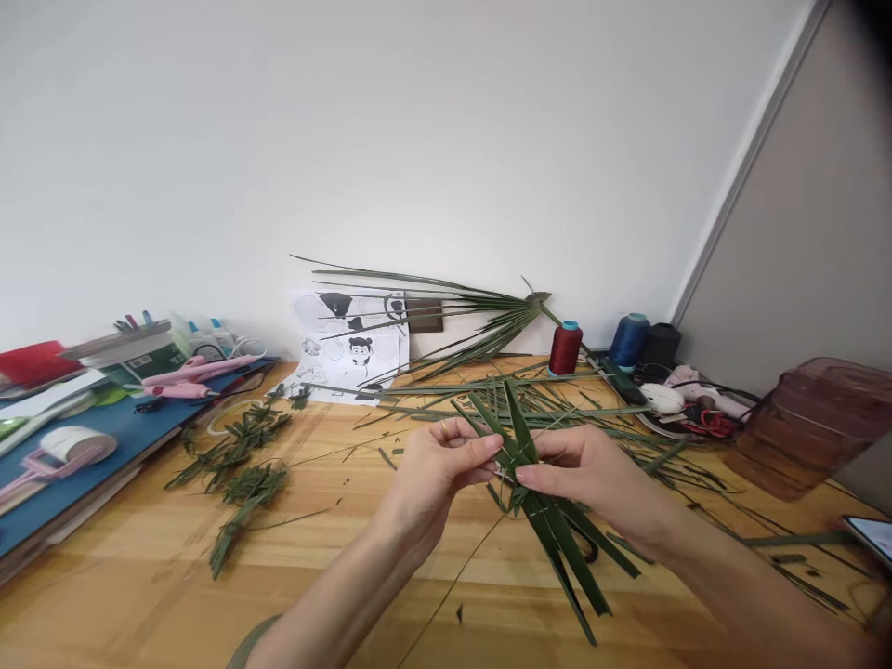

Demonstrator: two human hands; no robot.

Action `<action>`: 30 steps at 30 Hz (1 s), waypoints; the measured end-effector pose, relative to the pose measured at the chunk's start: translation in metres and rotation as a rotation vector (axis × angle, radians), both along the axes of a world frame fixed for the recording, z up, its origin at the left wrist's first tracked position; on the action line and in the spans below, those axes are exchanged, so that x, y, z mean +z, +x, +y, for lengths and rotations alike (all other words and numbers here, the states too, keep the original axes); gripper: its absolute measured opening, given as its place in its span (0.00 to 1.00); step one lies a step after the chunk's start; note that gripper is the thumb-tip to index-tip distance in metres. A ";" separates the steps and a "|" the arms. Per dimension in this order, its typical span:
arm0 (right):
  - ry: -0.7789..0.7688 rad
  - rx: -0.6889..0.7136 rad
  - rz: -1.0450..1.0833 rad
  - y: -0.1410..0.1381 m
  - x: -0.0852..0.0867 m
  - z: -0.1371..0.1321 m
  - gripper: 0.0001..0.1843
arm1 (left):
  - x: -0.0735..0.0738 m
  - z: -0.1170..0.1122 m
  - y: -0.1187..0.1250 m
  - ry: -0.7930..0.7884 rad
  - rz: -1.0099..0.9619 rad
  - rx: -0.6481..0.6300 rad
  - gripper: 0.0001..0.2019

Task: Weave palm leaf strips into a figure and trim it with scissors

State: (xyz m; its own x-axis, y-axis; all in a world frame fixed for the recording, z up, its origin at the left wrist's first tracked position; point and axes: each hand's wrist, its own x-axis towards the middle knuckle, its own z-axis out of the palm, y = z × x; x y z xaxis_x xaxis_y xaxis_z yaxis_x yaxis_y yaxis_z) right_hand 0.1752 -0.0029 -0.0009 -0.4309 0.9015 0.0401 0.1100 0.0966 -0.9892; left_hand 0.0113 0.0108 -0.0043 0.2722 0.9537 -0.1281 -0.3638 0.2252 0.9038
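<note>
A bundle of woven green palm-leaf strips [557,530] is held up over the table between my two hands. My left hand [446,460] pinches its left side near the middle, thumb on top. My right hand [582,465] grips it from the other side, thumb and fingers closed on the centre. Leaf ends fan upward and down to the lower right. One thin strand hangs below toward the front edge. Behind the fingers, part of the weave is hidden. Two finished-looking woven leaf pieces [247,492] lie on the table to the left.
A palm frond [488,311] leans on the wall beside printed drawings [355,353]. Loose leaf strips [516,401] cover the table's back. Thread spools, red [565,349] and blue [629,342], stand behind. A pink glue gun [185,376] lies left; a plastic container [808,427] stands right.
</note>
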 end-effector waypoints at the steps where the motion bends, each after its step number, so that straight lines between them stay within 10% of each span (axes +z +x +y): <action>1: -0.010 0.038 0.045 0.000 0.001 -0.001 0.10 | -0.001 0.000 0.000 -0.008 -0.032 -0.030 0.11; 6: -0.135 0.025 0.140 0.000 0.002 -0.004 0.08 | -0.007 0.001 -0.002 0.088 0.057 0.005 0.11; 11: -0.210 -0.120 0.110 0.003 -0.005 0.001 0.10 | -0.010 0.006 -0.013 1.060 0.529 0.568 0.21; 15: -0.148 -0.093 0.052 0.002 -0.003 -0.001 0.09 | -0.013 0.009 -0.015 1.767 1.030 0.166 0.25; 30: 0.042 0.096 -0.111 -0.005 0.003 -0.008 0.08 | -0.027 0.011 -0.007 1.568 0.586 0.140 0.21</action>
State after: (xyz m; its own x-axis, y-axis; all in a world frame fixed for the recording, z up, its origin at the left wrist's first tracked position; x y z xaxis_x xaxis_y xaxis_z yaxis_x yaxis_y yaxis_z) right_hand 0.1701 -0.0114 0.0024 -0.5189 0.8545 0.0242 0.2072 0.1532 -0.9662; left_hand 0.0044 0.0217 -0.0315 0.4435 0.2609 0.8574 0.1421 -0.9651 0.2202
